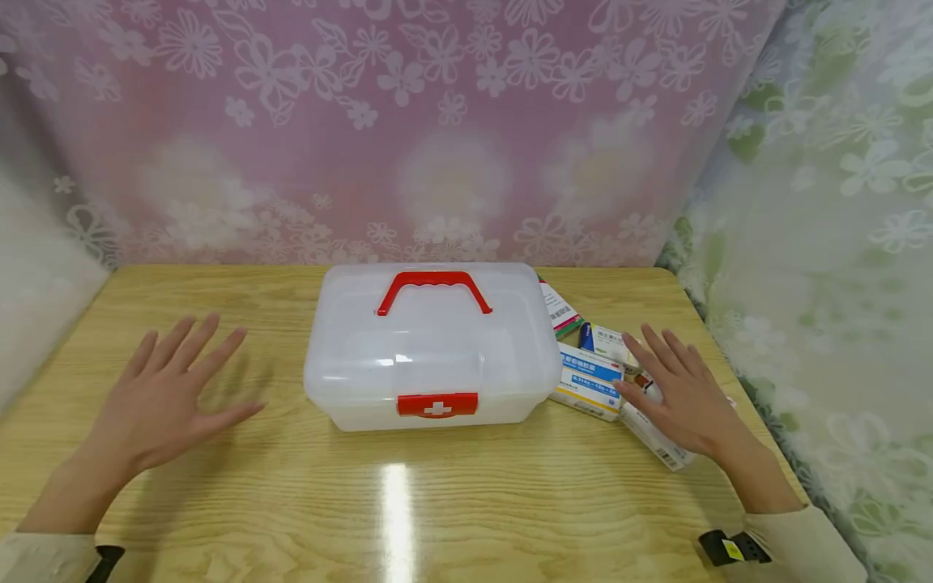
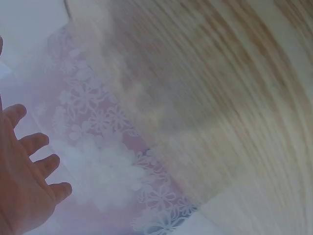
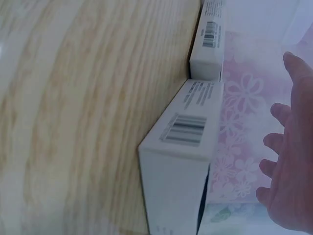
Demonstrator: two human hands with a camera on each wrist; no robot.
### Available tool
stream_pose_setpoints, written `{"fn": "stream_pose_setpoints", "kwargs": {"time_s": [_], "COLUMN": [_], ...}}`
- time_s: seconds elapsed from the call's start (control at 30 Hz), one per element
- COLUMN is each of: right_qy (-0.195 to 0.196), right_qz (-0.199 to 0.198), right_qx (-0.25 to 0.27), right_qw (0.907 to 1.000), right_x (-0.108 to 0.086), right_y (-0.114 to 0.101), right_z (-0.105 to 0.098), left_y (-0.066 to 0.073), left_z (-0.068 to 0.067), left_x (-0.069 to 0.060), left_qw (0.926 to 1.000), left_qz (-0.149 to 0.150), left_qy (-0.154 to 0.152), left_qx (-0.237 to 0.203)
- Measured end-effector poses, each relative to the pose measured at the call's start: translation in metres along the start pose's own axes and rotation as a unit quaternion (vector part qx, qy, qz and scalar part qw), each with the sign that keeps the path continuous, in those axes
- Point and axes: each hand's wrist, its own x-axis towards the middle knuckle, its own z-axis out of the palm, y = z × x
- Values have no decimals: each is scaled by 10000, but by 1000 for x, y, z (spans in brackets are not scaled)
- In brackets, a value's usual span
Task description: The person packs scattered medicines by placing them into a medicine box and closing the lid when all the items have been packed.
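Observation:
A translucent white first-aid box [image 1: 430, 348] stands on the table with its lid down. It has a red carry handle [image 1: 435, 278] on top and a red latch [image 1: 437, 404] with a white cross at the front. My left hand [image 1: 171, 397] hovers left of the box, fingers spread, holding nothing. My right hand [image 1: 681, 393] is spread above several medicine boxes at the right and hides part of them. Among these are a blue-and-white medicine box [image 1: 590, 380] beside the first-aid box and a white carton [image 3: 181, 132] with a barcode, below the right hand.
The wooden table [image 1: 291, 502] carries a bright light reflection in front of the box. Behind it hangs a pink floral curtain [image 1: 452, 146], and a green-white floral curtain [image 1: 838, 267] borders the right side. A green-and-white medicine box [image 1: 560, 308] lies partly behind the first-aid box.

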Motion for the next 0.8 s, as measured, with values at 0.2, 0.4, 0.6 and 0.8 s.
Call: {"fn": "stream_pose_setpoints", "kwargs": {"time_s": [0.2, 0.4, 0.6, 0.8], "right_qy": [203, 385, 643, 843], "right_qz": [-243, -579, -823, -1065], "right_qx": [-114, -134, -46, 83], "right_qw": [9994, 9975, 9945, 9907], "right_x": [1, 3, 5, 13], "right_y": [-11, -26, -42, -62], "right_z": [-9, -16, -20, -22], "left_y": [16, 28, 42, 57], "left_z": [-11, -19, -25, -30], "left_x": [4, 9, 17, 24], "left_qw": [9996, 9981, 9944, 9865], "left_qz": [193, 470, 794, 1107], "left_qy": [126, 372, 656, 1154], "left_qx": [-191, -149, -228, -342]}}
